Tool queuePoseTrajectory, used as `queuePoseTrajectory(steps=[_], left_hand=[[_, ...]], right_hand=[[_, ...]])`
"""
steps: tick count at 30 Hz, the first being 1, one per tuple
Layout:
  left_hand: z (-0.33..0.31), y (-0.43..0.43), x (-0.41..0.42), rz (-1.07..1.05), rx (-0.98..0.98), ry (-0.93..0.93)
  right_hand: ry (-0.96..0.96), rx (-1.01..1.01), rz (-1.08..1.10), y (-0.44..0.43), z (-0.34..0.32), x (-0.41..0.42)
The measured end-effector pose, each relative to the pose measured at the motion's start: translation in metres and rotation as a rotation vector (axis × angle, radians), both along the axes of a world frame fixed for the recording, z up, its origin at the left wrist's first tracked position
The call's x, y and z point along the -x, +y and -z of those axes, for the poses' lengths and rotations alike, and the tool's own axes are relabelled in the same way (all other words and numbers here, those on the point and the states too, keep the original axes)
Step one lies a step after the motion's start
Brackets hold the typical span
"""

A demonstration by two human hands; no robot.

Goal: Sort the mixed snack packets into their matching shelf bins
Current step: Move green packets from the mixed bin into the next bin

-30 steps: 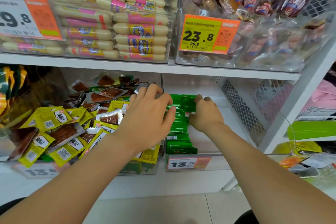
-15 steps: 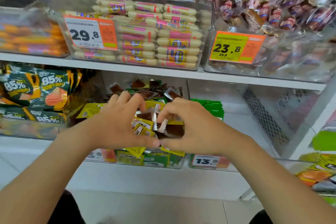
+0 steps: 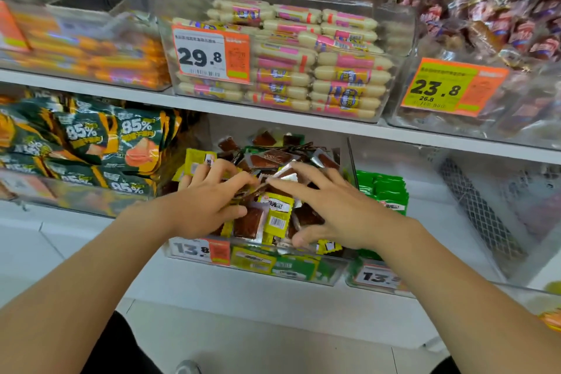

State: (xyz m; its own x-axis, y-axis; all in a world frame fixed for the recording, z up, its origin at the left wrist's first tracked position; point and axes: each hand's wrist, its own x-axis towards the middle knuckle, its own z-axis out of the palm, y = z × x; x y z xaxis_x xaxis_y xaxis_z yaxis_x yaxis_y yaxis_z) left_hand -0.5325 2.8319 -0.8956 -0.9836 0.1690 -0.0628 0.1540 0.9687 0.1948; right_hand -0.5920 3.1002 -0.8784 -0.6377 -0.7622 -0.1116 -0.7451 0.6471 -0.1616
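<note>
The mixed packets [image 3: 274,218] lie heaped directly under your hands, yellow and brown at all angles. Your left hand [image 3: 209,200] and right hand [image 3: 331,212] rest spread on them, grasping nothing. The green packets [image 3: 384,191] stand in a row just right of your right hand, the nearer one.

Both forearms are extended forward; the left hand [image 3: 209,203] and right hand [image 3: 331,209] are held palm-down, fingers spread, index fingertips [image 3: 251,179] nearly touching.
</note>
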Motion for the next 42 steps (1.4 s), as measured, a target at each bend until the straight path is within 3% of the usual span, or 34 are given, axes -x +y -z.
queuePoseTrajectory(steps=[7, 13, 19, 24, 33, 36, 42], left_hand=[[0.010, -0.009, 0.024, -0.122, 0.015, 0.194], [0.010, -0.019, 0.035, -0.163, -0.210, 0.215], [0.003, -0.029, 0.030, -0.153, -0.305, 0.275], [-0.007, -0.045, 0.006, -0.056, -0.351, 0.211], [-0.009, -0.041, -0.003, -0.008, -0.175, 0.034], [-0.012, -0.038, -0.003, 0.020, -0.170, 0.104], [-0.007, -0.036, 0.007, -0.005, -0.126, 0.331]], right_hand=[[0.206, 0.016, 0.054, -0.028, 0.015, 0.007], [0.326, -0.012, 0.001, -0.048, 0.021, 0.017], [0.481, 0.059, 0.085, -0.061, 0.025, 0.027], [0.411, 0.255, 0.178, -0.061, 0.024, 0.030], [0.439, 0.252, 0.352, -0.061, 0.003, 0.028], [0.394, 0.264, 0.293, -0.054, 0.002, 0.026], [0.259, 0.481, 0.175, -0.042, 0.005, 0.022]])
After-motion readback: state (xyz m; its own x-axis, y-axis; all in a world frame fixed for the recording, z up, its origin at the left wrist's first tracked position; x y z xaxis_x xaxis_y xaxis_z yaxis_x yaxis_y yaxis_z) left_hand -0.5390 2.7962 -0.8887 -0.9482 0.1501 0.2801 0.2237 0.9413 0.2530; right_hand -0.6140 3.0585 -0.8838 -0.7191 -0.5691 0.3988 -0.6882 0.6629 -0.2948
